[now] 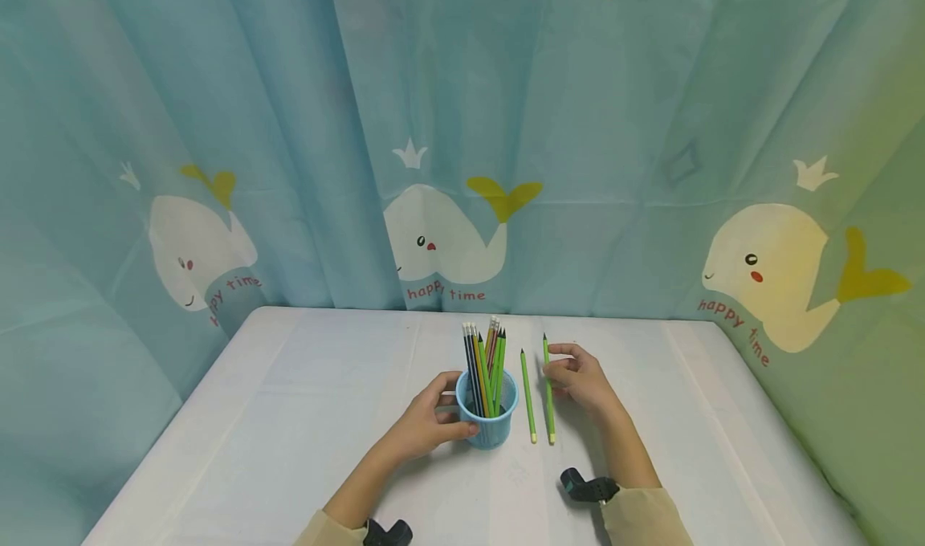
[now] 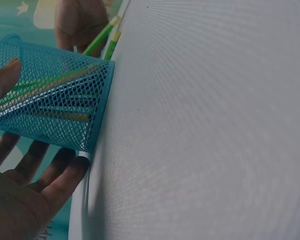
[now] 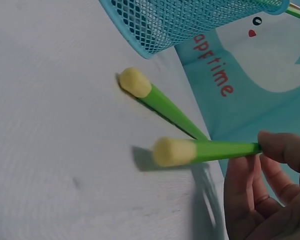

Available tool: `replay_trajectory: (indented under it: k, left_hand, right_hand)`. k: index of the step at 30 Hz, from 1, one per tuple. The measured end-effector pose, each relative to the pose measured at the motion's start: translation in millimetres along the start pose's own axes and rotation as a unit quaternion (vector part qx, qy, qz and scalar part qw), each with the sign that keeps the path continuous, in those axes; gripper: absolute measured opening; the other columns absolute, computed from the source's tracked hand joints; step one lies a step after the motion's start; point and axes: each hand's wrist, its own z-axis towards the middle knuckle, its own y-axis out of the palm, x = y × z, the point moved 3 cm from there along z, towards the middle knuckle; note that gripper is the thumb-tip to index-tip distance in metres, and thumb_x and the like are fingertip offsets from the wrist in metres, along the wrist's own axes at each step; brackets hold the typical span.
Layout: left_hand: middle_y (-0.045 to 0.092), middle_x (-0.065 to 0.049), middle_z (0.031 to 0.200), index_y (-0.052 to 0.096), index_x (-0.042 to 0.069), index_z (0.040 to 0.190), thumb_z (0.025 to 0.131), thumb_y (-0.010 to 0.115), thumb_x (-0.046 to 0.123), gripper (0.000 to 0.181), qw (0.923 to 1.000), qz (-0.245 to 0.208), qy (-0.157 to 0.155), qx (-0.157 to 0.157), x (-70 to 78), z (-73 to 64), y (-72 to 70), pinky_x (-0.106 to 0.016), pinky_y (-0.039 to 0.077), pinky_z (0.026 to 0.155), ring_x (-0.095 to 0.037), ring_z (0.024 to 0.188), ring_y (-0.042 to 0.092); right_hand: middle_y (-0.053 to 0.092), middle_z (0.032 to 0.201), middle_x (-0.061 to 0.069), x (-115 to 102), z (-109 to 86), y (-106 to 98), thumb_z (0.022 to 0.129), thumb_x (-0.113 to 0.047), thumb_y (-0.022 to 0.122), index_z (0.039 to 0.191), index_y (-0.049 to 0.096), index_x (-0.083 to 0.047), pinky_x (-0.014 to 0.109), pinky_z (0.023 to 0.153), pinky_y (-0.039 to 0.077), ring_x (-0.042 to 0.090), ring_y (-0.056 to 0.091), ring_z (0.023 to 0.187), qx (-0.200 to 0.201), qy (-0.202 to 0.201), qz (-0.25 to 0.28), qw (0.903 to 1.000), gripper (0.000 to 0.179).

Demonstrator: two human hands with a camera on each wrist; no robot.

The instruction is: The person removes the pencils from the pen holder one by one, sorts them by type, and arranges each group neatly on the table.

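Note:
A light-blue mesh pencil cup [image 1: 490, 433] stands upright on the white table, filled with dark, yellow and green pencils [image 1: 486, 377]. My left hand [image 1: 430, 422] holds the cup from its left side, thumb at the front and fingers behind; in the left wrist view thumb and fingers lie on opposite sides of the mesh [image 2: 50, 100]. My right hand [image 1: 582, 379] pinches a green pencil [image 3: 215, 150] between thumb and fingers, its dark tip pointing away and its pale-yellow end toward me. That end casts a separate shadow. A second green pencil [image 1: 528, 397] lies between it and the cup.
A blue-green curtain [image 1: 600, 128] with whale prints hangs behind the table [image 1: 325, 417] and round its sides. Dark bands with small devices [image 1: 588, 486] sit on both wrists, just beyond the beige sleeves [image 1: 643, 518].

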Motion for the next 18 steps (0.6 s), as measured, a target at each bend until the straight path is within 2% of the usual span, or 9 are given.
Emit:
replay_trajectory:
  k: [9,18]
  left_hand:
    - [0.048,-0.018,0.143,0.041,0.008,0.145,0.083,0.081,0.009,0.074,1.0,-0.001,-0.003,0.001,-3.6,-0.5,-0.9,-0.036,0.055,0.099,-0.038,0.129,0.054]
    - [0.048,-0.017,0.142,0.041,0.009,0.145,0.083,0.081,0.011,0.074,1.0,0.003,-0.002,0.002,-0.3,0.4,-0.7,-0.037,0.054,0.1,-0.037,0.129,0.054]
  right_hand:
    - [0.066,0.096,0.012,9.1,0.7,6.5,0.089,-0.005,0.07,0.131,0.056,-0.003,0.032,0.063,0.061,0.018,0.067,0.076,0.015,0.024,-0.046,0.9986,0.044]
    - [0.067,0.092,0.011,6.2,-1.8,10.4,0.087,-0.007,0.072,0.128,0.058,-0.003,0.03,0.061,0.061,0.018,0.064,0.073,0.025,0.021,-0.101,0.9944,0.043]
